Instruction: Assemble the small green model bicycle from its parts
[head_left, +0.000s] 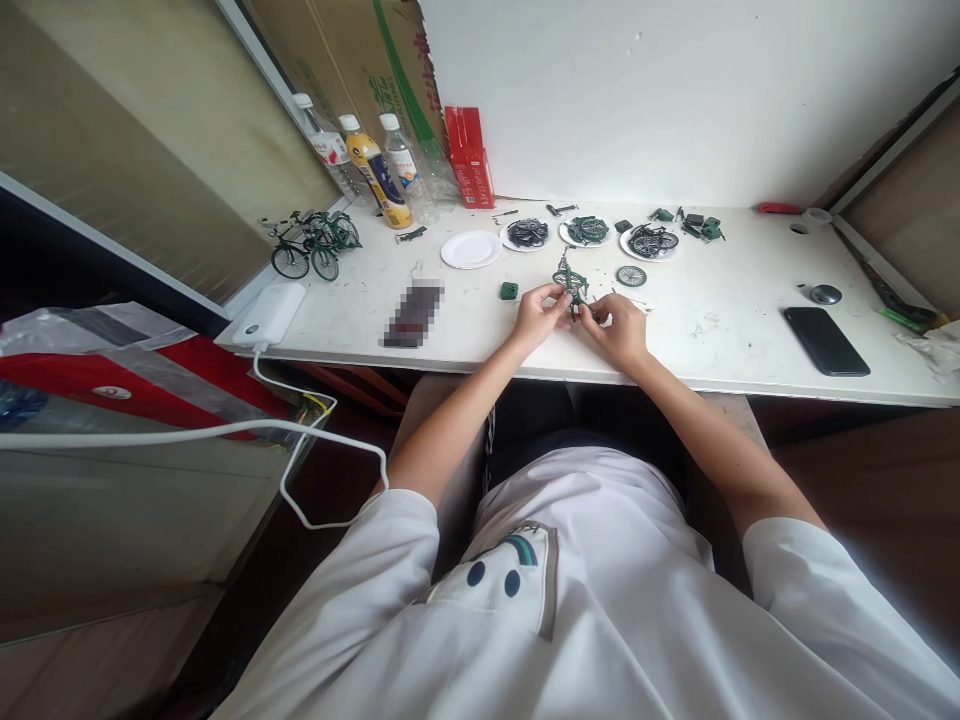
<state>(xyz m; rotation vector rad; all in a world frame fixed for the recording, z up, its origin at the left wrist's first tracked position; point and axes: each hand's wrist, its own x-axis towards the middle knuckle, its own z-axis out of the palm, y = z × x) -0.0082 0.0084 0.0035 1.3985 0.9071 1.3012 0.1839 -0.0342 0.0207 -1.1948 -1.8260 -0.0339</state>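
A small green model bicycle frame (571,283) stands between my two hands on the white table (720,340). My left hand (536,315) pinches its left side with fingers closed. On the other side, my right hand (619,328) is closed on the frame's lower part. A loose spoked wheel (631,276) lies just behind my right hand, and a small green block (509,291) lies left of my left hand.
Several paper plates (470,249) with bicycle parts line the back of the table. Finished green model bicycles (311,245) stand at the far left by three bottles (371,170) and a red box (469,155). A black phone (826,341) lies right; a white power bank (268,315) with cable lies left.
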